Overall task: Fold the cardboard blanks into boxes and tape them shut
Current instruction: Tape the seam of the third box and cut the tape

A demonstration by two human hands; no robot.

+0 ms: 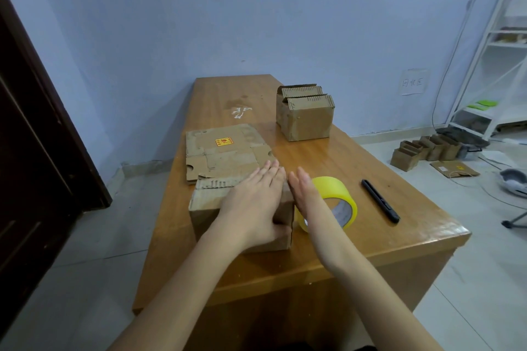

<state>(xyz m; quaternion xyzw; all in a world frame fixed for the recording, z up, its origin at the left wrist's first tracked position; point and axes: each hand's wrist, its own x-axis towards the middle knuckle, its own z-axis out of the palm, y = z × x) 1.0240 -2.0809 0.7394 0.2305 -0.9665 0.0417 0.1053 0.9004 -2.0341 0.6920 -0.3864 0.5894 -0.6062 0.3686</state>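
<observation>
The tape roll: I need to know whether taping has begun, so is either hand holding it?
No: the yellow tape roll lies on the table beside the open right hand.

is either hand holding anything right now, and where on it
The left hand holds the near box at its top right corner, palm flat on top. The right hand holds nothing.

Your left hand [253, 202] and right hand [306, 194] are both bare, with no gloves, rings, watch or wristband on either one. Both forearms are uncovered along the whole stretch you can see, with no sleeve or cuff reaching into view. Your fingernails look short and unpainted, though they are small in the picture.
</observation>
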